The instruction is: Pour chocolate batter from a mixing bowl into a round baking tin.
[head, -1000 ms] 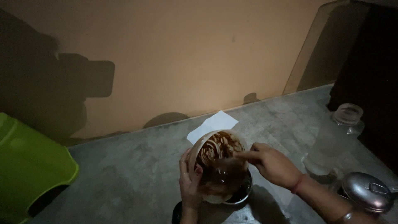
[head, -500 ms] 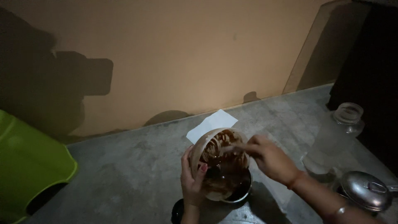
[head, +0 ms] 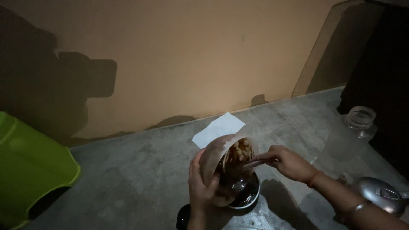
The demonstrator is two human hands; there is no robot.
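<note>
From the head camera, your left hand (head: 203, 187) gripped a pale, rounded bowl (head: 221, 159) from underneath and behind, the fingers curled tight against its smooth outer wall. You held the bowl tipped steeply on its side, its mouth facing right and down, showing brown, stringy, wet-looking food clinging inside. Its lower rim hung just over a small dark round pot (head: 247, 196) with a thin metal rim, which sat on the floor near you and held a glossy dark mixture.

Your right hand (head: 289, 162) was closed around the handle of a slim utensil (head: 249, 165), fingers pinched together on it, and the utensil's far end reached left into the tipped bowl's mouth; its tip was too blurred to tell its shape. A reddish thread and a thin bangle circled that wrist.

The floor (head: 140, 170) was rough grey concrete, meeting a flat, matte orange-tan wall (head: 191, 55) at the far side. A white sheet of paper (head: 218, 129) lay flat just beyond the bowl. A clear glass jar (head: 360, 119) with a ribbed neck stood to the far right. A shiny domed metal lid (head: 381, 195) with a handle lay at the near right, beside your forearm. A bright green moulded plastic stool (head: 30, 166) stood at the left.
</note>
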